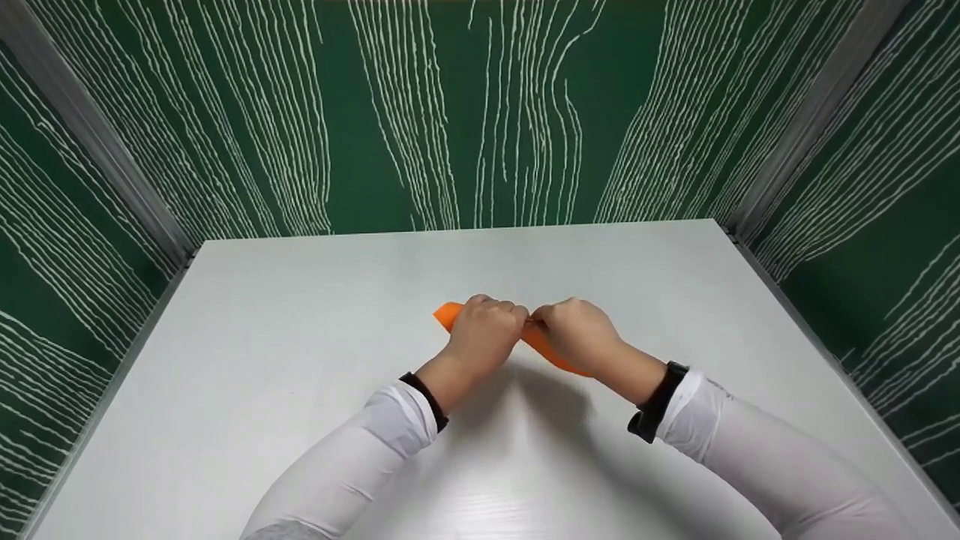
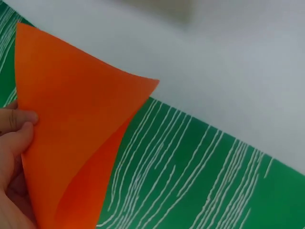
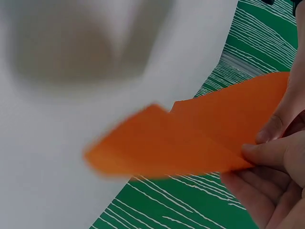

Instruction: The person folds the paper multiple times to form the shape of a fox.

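Orange, matte and thin, the sheet point(image 1: 556, 351) is held up over the middle of the white desk point(image 1: 285, 360), one pointed end jutting out left of my left hand point(image 1: 487, 331). That hand's fingers are curled closed around it. From the left wrist, its broad face looks smooth, running to a sharp corner, with one side curling over into a deeper-orange hollow. Just beside, my right hand point(image 1: 583, 334) pinches the sheet between thumb and fingers, close to my left. From the right wrist, a faint crease runs toward the pinch, and the nearest corner is blurred. Rightmost, an orange edge shows below my right hand.
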